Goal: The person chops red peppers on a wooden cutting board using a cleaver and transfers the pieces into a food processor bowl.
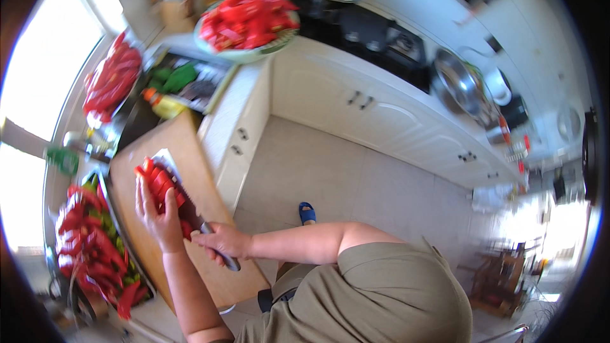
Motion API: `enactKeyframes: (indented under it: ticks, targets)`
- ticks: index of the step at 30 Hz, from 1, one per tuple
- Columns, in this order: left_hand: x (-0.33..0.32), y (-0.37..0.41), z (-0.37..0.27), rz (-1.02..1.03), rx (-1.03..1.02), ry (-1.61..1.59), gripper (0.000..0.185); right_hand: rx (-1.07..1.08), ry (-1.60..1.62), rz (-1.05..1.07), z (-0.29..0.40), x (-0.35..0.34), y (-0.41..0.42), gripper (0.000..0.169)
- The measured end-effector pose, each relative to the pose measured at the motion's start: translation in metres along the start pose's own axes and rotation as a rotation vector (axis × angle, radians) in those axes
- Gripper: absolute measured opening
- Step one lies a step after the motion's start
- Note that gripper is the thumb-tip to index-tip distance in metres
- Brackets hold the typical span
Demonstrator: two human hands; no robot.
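Observation:
Cut red pepper pieces lie on a wooden cutting board, along the blade of a kitchen knife. My right hand grips the knife's grey handle. Against the left side of the pieces rests my left hand, its fingers spread; whether it presses on them or holds some cannot be told. The blade is partly hidden by the peppers, with its broad end showing beyond them.
Whole red and green peppers fill a tray left of the board. Further red peppers sit by the window. A green bowl heaped with cut red peppers stands near the gas stove. A yellow bottle lies beyond the board.

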State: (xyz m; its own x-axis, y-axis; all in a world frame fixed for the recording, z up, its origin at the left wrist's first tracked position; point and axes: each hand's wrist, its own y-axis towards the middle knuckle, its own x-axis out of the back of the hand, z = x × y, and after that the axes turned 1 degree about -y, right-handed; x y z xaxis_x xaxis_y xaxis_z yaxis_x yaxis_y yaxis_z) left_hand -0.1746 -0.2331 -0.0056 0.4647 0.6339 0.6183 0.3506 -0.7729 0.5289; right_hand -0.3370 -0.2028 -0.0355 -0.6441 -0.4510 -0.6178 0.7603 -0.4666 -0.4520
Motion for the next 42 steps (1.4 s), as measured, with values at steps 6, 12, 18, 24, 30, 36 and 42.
enactKeyframes:
  ticks: [6, 12, 18, 24, 30, 36, 42]
  targets:
    - [-0.056, 0.026, -0.129, 0.16, -0.148, -0.092, 0.06, 0.224, 0.126, -0.064, 0.052, 0.048, -0.096, 0.037]
    - [-0.168, 0.016, -0.306, 0.261, -0.352, -0.149, 0.065, 0.374, 0.24, -0.209, 0.101, 0.154, -0.235, 0.039]
    - [-0.306, -0.037, -0.528, 0.359, -0.664, -0.357, 0.063, 0.587, 0.279, -0.487, 0.125, 0.294, -0.39, 0.039]
    - [-0.41, -0.106, -0.739, 0.522, -0.887, -0.631, 0.061, 0.827, 0.469, -0.742, 0.15, 0.397, -0.547, 0.036]
    - [-0.502, -0.189, -0.9, 0.705, -1.012, -0.862, 0.06, 0.936, 0.735, -0.99, 0.165, 0.476, -0.679, 0.034]
    - [-0.567, -0.257, -1.02, 1.055, -1.032, -0.895, 0.062, 1.043, 0.897, -1.137, 0.178, 0.542, -0.779, 0.037]
    - [-0.627, -0.297, -1.088, 1.19, -1.072, -0.901, 0.062, 1.069, 0.989, -1.103, 0.19, 0.585, -0.847, 0.038]
